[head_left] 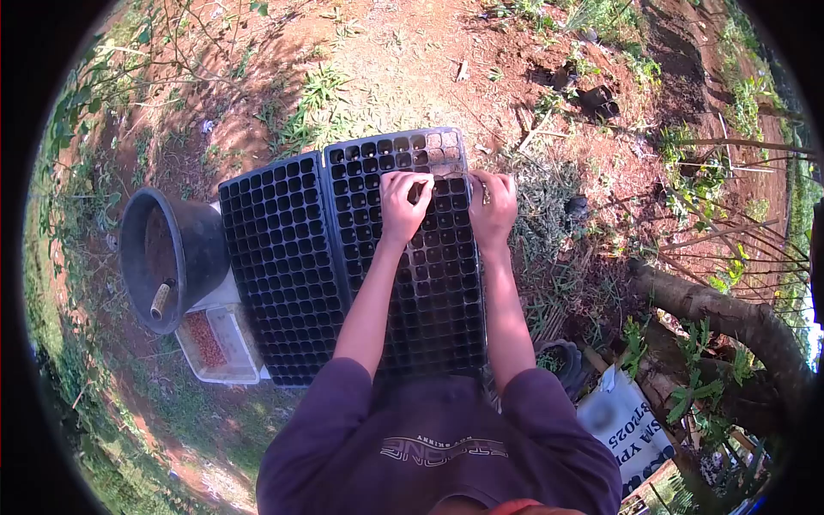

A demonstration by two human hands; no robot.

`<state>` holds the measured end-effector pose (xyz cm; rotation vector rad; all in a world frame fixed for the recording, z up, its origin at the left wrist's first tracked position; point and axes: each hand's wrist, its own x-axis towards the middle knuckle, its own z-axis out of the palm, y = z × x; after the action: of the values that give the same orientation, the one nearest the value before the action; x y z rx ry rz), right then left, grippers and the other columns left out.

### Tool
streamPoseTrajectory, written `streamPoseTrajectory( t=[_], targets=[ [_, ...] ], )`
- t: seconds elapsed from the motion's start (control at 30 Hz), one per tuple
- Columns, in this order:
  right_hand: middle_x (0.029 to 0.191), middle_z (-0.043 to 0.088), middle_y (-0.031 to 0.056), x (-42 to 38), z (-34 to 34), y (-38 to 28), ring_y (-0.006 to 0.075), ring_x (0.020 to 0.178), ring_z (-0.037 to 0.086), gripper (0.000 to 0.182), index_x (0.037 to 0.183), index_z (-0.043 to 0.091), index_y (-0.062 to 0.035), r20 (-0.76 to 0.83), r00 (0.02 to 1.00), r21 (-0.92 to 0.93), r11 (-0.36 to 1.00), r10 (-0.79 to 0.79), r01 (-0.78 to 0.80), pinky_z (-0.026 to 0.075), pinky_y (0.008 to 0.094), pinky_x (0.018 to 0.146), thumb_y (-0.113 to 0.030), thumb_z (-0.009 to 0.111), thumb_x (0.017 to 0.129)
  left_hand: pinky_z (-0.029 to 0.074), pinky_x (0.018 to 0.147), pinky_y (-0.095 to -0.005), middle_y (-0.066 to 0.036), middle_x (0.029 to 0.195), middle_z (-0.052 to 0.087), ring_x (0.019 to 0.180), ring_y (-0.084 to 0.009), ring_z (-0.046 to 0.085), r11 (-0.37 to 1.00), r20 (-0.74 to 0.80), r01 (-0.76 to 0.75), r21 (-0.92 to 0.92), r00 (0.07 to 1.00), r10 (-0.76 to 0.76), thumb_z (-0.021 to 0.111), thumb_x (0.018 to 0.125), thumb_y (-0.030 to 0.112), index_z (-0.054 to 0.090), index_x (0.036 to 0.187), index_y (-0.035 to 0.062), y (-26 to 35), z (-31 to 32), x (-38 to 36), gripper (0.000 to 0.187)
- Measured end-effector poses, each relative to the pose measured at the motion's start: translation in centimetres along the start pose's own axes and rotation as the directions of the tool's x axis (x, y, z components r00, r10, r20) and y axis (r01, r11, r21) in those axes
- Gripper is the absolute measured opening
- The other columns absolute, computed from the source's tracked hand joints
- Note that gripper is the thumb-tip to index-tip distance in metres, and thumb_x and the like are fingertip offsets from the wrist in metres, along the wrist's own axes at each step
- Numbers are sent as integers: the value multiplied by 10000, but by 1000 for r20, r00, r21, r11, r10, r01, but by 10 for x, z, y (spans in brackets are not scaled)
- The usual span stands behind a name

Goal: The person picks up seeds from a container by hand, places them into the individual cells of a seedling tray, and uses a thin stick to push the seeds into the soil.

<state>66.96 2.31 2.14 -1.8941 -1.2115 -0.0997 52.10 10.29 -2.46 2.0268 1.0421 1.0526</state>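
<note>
1. Head view: the left hand (403,206) rests on the right seed tray (429,292), up near its far end. Its fingers are curled down and together, with the tips pressing into the little cups. I cannot tell if it pinches anything.
2. The right hand (493,206) is just beside it, at 3 o'clock from the left hand. It also lies on the same tray, at the tray's right edge. Its fingers are bent down too, and what is under them is hidden.
3. The two hands are near each other but do not touch.
4. The right seed tray is black with many small square cups. A few cups at its far right corner, at 12 o'clock from the hands, look filled with light brown stuff.
5. The left seed tray (279,266) sits at 9 o'clock from the hands, touching the first tray side by side. Its cups look dark.
6. A big black bucket (184,249) is at 9 o'clock from that tray, tipped on its side. A small tube-like thing (160,300) lies inside it.
7. A clear plastic box (219,343) with reddish bits in it is at 7 o'clock from the hands, next to the bucket.
8. A white printed sack (622,421) lies at 5 o'clock, near a thick tree branch (730,318).
9. All around is red dirt (412,69) with bits of green grass.
</note>
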Motion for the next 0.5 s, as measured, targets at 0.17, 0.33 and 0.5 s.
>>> streamPoseTrajectory(
  t=[0.17, 0.33, 0.5],
  targets=[
    [915, 736, 65, 0, -2, -5, 283, 882, 653, 145, 970, 723, -67, -58, 998, 31, 999, 15, -13, 541, 394, 775, -1, 740, 842, 443, 951, -377, -26, 981, 738, 973, -238, 610, 1000, -3, 21, -7, 1000, -21, 781, 839, 90, 728, 944, 104, -1, 0, -2, 118],
    [905, 726, 69, 0, -2, -3, 287, 870, 652, 135, 963, 723, -58, -10, 1000, 41, 999, 21, -21, 537, 400, 763, 4, 739, 843, 441, 967, -372, -17, 1001, 738, 994, -233, 605, 999, 13, 53, 2, 999, -53, 781, 844, 98, 734, 958, 113, -1, 0, -4, 123],
    [908, 724, 75, 2, -4, -2, 275, 872, 655, 141, 947, 722, -43, -26, 998, 66, 997, 49, -47, 532, 387, 769, 34, 735, 830, 438, 976, -371, -8, 1009, 738, 1013, -229, 600, 997, 15, 66, 46, 998, -66, 778, 854, 103, 733, 956, 117, 0, 0, -5, 112]
  ],
)
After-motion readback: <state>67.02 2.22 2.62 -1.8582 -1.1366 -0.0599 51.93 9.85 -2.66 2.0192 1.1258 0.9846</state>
